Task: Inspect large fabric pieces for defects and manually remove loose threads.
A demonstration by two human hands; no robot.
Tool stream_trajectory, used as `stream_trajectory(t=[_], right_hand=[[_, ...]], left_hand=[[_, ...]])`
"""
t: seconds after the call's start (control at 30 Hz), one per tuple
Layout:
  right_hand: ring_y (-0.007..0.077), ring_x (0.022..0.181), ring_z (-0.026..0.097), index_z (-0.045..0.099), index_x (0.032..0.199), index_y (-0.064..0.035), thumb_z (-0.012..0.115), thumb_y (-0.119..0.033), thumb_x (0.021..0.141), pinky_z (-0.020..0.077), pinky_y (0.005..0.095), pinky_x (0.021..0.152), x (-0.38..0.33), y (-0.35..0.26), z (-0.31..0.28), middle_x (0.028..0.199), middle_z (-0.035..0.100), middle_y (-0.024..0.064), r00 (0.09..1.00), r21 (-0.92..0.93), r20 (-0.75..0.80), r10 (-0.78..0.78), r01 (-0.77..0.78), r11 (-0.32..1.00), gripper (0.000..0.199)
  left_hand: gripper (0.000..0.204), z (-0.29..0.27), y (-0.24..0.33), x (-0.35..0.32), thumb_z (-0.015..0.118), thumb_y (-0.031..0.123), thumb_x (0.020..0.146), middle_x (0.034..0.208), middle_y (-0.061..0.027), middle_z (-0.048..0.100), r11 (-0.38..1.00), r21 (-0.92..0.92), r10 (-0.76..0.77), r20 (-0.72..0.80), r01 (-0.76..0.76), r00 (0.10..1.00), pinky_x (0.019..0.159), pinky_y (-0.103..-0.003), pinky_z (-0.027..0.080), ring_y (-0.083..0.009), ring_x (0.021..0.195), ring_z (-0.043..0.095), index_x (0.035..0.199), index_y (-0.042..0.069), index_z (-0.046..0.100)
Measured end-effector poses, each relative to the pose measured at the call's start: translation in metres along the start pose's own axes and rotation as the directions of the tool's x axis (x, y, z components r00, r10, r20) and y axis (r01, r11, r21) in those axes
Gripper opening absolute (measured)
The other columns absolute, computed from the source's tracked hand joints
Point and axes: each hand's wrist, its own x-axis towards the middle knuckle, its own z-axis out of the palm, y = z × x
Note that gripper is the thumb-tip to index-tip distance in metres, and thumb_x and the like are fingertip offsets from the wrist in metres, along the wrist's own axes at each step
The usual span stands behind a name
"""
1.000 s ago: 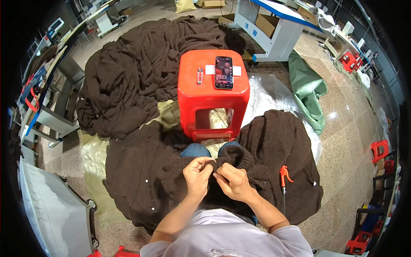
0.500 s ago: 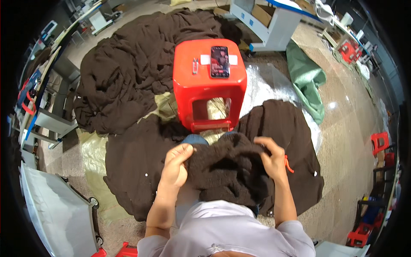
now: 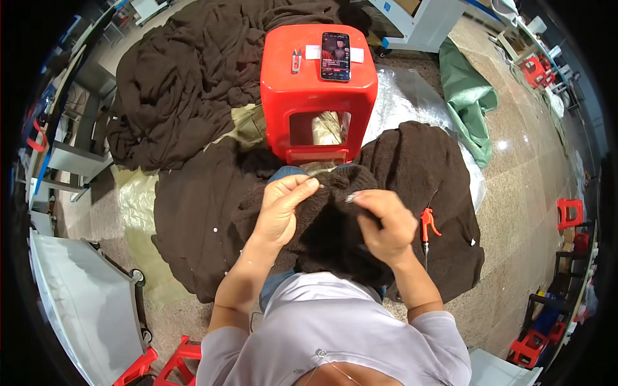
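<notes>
Dark brown fleecy fabric is heaped over my lap. My left hand is closed, thumb and forefinger pinching the fabric's edge near its top. Just to the right, my right hand is curled over the same fabric. A small pale, shiny bit shows at its fingertips, too small to name. An orange-red air blow gun lies on the brown fabric at the right, beside that hand.
A red plastic stool stands in front, bearing a phone and thread snips. A large brown fabric pile lies beyond at left. Green sheeting is at right, a grey wheeled cart at near left.
My right hand has moved left and closed in toward the left hand, and a pale bit now shows at its fingertips. The blow gun is now more fully visible. The view has tilted down.
</notes>
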Motion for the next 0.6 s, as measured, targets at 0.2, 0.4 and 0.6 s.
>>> stream_trajectory(t=[0.2,0.4,0.6], right_hand=[[0.0274,0.082,0.071,0.067,0.099,0.0009,0.073,0.015,0.062,0.0583,0.0320,0.070,-0.001,0.007,0.034,0.094,0.070,0.0139,0.991,-0.006,-0.023,-0.132,0.132,0.991,0.040],[0.0271,0.078,0.069,0.067,0.096,0.0003,0.072,0.015,0.063,0.0569,0.0326,0.065,0.000,0.011,0.036,0.088,0.068,0.0127,0.993,-0.038,0.008,-0.115,0.115,0.993,0.037],[0.0276,0.076,0.067,0.067,0.091,0.0004,0.069,0.014,0.066,0.0557,0.0346,0.065,0.002,0.011,0.032,0.087,0.066,0.0126,0.993,0.019,0.100,-0.068,0.067,0.998,0.029]], left_hand=[[0.009,0.010,-0.005,-0.007,0.067,0.005,0.093,0.094,-0.0058,0.071,0.999,-0.008,0.037,0.034,-0.037,0.999,0.080,-0.022,0.049,-0.0087,0.085,0.064,0.096,-0.003,0.070],[0.011,0.011,-0.007,-0.007,0.070,0.003,0.091,0.094,-0.0050,0.070,0.997,0.018,0.079,-0.033,-0.079,0.996,0.079,-0.022,0.051,-0.0082,0.085,0.064,0.100,-0.004,0.070],[0.016,0.003,-0.012,-0.010,0.071,-0.007,0.086,0.092,-0.0053,0.070,0.963,0.209,0.177,-0.001,-0.173,0.984,0.076,-0.022,0.053,-0.0094,0.082,0.065,0.101,-0.006,0.070]])
